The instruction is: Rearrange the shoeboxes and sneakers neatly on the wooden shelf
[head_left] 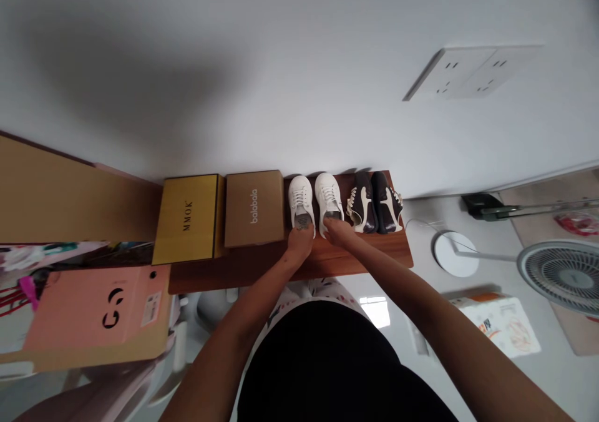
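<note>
Near the front edge of the wooden shelf (395, 250), the left hand (299, 241) and right hand (334, 231) each close narrowly on a heel, fingers hooked over the collars of the left white sneaker (300, 200) and right white sneaker (329, 197), though how firm the grip is cannot be told. Both sneakers stand side by side, toes toward the wall (234, 97) and heels toward the person, with the cardboard box (254, 208) just left and the dark sneakers (374, 202) just right, leaving each hand only a narrow gap.
</note>
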`<state>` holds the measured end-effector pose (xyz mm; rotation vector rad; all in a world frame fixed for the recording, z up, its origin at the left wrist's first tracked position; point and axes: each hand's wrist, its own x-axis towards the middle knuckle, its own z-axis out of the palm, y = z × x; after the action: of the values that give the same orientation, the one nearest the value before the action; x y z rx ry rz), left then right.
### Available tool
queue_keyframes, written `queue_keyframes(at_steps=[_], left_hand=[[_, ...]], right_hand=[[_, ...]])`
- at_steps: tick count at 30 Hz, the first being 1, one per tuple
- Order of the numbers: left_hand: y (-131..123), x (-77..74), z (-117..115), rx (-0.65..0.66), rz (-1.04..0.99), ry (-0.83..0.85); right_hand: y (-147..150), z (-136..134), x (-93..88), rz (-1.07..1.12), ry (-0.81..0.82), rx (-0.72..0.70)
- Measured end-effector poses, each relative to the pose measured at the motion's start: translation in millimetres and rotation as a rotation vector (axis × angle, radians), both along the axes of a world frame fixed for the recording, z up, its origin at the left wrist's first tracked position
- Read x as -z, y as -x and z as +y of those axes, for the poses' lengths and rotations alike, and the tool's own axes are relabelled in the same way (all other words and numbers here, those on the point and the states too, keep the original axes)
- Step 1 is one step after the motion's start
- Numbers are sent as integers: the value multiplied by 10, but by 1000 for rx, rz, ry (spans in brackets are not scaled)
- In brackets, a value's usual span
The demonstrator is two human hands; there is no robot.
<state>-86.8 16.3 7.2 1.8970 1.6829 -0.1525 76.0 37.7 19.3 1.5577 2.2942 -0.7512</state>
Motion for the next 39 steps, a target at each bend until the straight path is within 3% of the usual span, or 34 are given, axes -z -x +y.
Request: queue_keyframes(at_steps=[3, 17, 28, 34, 39], left_hand=[[-18, 51, 25, -56, -37, -4], [-5, 190, 73, -90, -25, -13], [34, 220, 64, 1, 49, -81], [21, 102, 62, 22, 73, -97], [-160, -92, -16, -36, 11, -161]], right_hand=[[30, 12, 37, -5, 10, 3], [147, 52, 124, -23, 33, 39], [246, 69, 188, -38, 54, 73], [223, 9, 101, -11, -21, 70], [-166, -211, 38, 134, -173, 109]])
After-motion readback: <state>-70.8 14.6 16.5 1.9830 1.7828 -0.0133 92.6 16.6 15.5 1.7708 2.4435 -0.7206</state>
